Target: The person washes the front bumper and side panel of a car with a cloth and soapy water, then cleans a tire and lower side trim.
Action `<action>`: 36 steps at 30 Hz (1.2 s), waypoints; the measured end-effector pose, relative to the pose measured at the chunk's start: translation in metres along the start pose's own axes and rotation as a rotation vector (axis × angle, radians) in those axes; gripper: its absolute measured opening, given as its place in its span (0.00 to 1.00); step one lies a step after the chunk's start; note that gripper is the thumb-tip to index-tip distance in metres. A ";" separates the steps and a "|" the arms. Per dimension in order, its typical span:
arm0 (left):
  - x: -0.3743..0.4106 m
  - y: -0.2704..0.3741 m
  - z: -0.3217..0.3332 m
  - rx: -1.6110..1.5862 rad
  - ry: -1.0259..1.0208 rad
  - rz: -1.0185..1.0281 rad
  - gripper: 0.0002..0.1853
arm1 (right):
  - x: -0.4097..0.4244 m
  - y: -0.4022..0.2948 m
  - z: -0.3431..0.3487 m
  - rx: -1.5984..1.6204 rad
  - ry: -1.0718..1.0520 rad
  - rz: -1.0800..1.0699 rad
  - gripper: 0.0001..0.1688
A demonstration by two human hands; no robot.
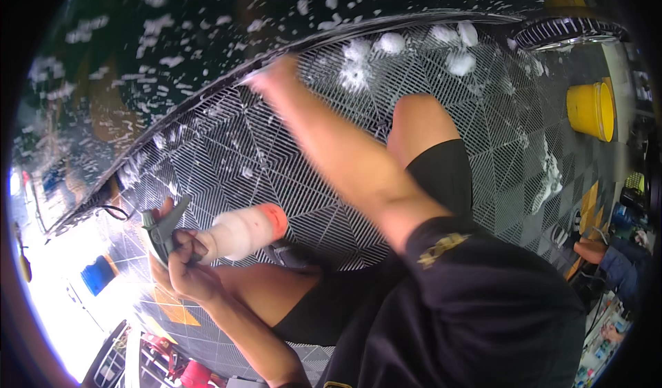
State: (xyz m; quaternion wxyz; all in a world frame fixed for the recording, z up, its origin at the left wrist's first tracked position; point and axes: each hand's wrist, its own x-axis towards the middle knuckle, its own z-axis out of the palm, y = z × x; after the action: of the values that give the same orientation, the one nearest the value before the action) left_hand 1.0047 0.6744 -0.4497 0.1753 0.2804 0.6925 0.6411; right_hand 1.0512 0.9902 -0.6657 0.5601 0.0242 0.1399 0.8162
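Observation:
My left hand is closed around the neck of a translucent spray bottle with a grey trigger head and reddish liquid at its base; the bottle lies tilted above the floor. My right hand, blurred, reaches to the lower edge of a dark, glossy car body panel dotted with white foam. Whether the fingers hold anything there cannot be made out. White foam clumps lie on the ribbed floor tiles beneath the panel.
A car tyre is at the upper right, with a yellow bucket below it. A blue container stands at the left. Another person's limb shows at the right edge. Red items and a rack are at lower left.

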 end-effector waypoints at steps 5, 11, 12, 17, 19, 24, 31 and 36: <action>0.027 -0.003 -0.023 0.030 -0.147 0.113 0.32 | -0.016 -0.192 0.066 -0.504 0.251 -0.321 0.36; 0.090 -0.054 -0.053 0.082 -0.422 0.092 0.34 | -0.006 0.100 0.006 -0.535 0.521 -0.675 0.39; 0.098 -0.059 -0.062 0.051 -0.354 0.101 0.34 | -0.009 0.124 0.010 -0.540 0.524 -0.600 0.40; 0.118 -0.081 -0.119 -0.093 -0.280 0.063 0.36 | -0.016 0.059 0.043 -0.526 0.501 -0.447 0.37; 0.124 -0.094 -0.130 -0.097 -0.305 0.090 0.34 | -0.012 0.023 0.070 -0.595 0.610 -0.710 0.40; 0.143 -0.112 -0.115 -0.009 -0.333 0.084 0.30 | -0.009 0.100 0.003 -0.544 0.536 -0.839 0.44; 0.151 -0.131 -0.100 -0.041 -0.301 0.143 0.30 | -0.043 0.050 0.077 -0.541 0.454 -0.505 0.42; 0.142 -0.131 -0.059 -0.091 -0.440 0.085 0.31 | -0.026 0.132 -0.022 -0.844 0.700 -0.434 0.32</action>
State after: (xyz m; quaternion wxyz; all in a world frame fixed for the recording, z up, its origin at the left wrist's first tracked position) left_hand 0.8366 0.7127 -0.5557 0.3076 0.4342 0.5954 0.6020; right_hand 0.9364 0.9177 -0.6499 0.5962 -0.5008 -0.0187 0.6273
